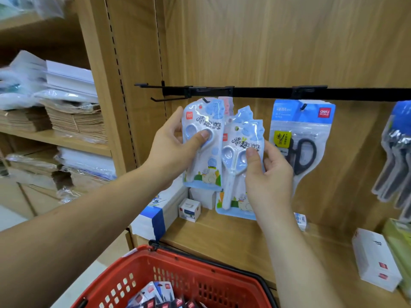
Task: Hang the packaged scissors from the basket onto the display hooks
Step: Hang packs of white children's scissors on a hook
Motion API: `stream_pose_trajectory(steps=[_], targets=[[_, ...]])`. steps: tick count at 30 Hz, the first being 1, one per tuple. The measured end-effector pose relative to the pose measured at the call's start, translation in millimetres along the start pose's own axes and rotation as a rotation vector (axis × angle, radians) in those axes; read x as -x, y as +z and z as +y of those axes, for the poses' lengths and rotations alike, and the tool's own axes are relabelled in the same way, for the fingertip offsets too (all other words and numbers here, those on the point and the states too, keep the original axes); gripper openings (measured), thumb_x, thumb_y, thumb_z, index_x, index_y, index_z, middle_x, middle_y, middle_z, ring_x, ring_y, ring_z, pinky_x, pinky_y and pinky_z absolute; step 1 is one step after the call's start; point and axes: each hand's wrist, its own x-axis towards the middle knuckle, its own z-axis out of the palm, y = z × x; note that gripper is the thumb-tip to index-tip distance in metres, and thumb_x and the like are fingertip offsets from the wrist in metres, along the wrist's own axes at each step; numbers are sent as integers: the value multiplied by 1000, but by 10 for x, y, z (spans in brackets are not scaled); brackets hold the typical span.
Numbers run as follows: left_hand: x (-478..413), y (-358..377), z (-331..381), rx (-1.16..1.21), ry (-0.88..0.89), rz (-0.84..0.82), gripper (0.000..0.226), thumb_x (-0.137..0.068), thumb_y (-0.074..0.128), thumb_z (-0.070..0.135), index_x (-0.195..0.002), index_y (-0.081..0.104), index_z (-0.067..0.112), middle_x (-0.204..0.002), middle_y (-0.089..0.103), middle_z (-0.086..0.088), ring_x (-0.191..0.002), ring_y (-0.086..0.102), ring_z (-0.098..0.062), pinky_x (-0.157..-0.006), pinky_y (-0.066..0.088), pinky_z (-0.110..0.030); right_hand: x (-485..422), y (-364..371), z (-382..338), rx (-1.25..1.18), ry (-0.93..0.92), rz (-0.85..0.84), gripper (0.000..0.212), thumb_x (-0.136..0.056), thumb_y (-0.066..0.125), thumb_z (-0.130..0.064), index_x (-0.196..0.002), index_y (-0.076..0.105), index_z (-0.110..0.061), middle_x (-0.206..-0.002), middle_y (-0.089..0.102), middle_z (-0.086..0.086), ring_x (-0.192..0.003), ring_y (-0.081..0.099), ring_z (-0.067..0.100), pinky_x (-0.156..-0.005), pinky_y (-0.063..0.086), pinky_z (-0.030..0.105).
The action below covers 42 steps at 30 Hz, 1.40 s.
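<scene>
My left hand [175, 150] grips a light-blue pack of children's scissors [201, 121], thumb on its front; the pack's top hole sits at the tip of a black display hook [205, 100]. My right hand [266, 174] holds a small stack of the same blue scissor packs [239, 156], tilted, just right of the first. Both are below the black hook rail [266, 92]. A pack of black-handled scissors [300, 138] hangs on a hook to the right. The red basket [189, 274] below holds several more packaged items [160, 296].
More scissor packs [395, 152] hang at the far right. An empty hook [169, 99] juts left of the rail. Small white boxes [189, 210] and a larger box [375, 258] stand on the wooden shelf [233, 236]. Stacked paper and bags [66, 112] fill the shelves at left.
</scene>
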Motion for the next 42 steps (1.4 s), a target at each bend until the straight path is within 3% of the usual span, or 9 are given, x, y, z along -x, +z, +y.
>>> stream_pose_trajectory(steps=[4,10,17,21,25,28,33,38,42], targets=[[-262,19,1,-181,64,43,93,-79,74,68,-158,28,48,-137,63,5,-121,65,-14,-104,54,-42,-31,-4,6,65,-56,50,20,-108,58,-20,-111,69,-36,-102,75,-23,-102,69,-1,-92,57,33],[-322,20,-244,-249,38,66,80,-82,63,72,-154,33,54,-135,60,1,-112,69,-16,-102,56,-44,-62,-12,28,94,-57,73,16,-108,58,-24,-115,70,-33,-102,74,-25,-101,69,-2,-91,58,36],[-428,102,-119,-377,98,47,66,-104,62,37,-163,33,31,-108,54,-4,-75,60,-4,-82,56,-24,-39,13,15,71,-59,52,20,-108,58,-22,-115,69,-37,-104,75,-25,-102,69,-5,-86,54,20],[-512,150,-53,-491,-16,-9,64,-103,61,43,-161,36,36,-136,54,-27,-123,55,-53,-103,49,-52,-43,15,16,58,-48,62,21,-107,59,-21,-110,68,-40,-101,75,-28,-102,69,-7,-79,50,9],[-556,174,23,-562,-59,-35,60,-104,60,39,-160,39,34,-142,50,-36,-120,61,-44,-100,52,-48,-52,9,14,69,-30,69,18,-107,59,-21,-114,71,-32,-102,76,-23,-100,69,-4,-79,51,12],[-369,155,40,-462,74,127,50,-102,64,38,-150,54,27,-129,54,-3,-99,63,-5,-91,54,-31,-51,7,-5,60,-17,77,16,-107,59,-20,-113,72,-28,-101,77,-19,-99,70,0,-83,55,22],[308,275,70,-156,-74,-277,65,-88,82,44,-145,50,45,-116,68,1,-80,75,-12,-70,61,-24,-40,36,-72,-9,46,98,23,-103,68,-27,-125,71,-29,-107,78,-13,-98,73,0,-77,61,22],[360,375,177,4,-46,-252,56,-91,82,24,-135,56,47,-96,69,2,-69,74,-8,-63,59,-22,-32,63,-135,-32,32,145,24,-102,69,-27,-126,71,-24,-109,79,-7,-100,74,6,-81,61,28],[322,422,200,21,-86,-270,49,-92,81,25,-133,60,43,-100,73,-1,-82,79,-21,-73,66,-42,-72,-2,-133,-25,45,221,26,-106,60,-30,-129,70,-21,-113,76,-6,-105,71,7,-94,59,39]])
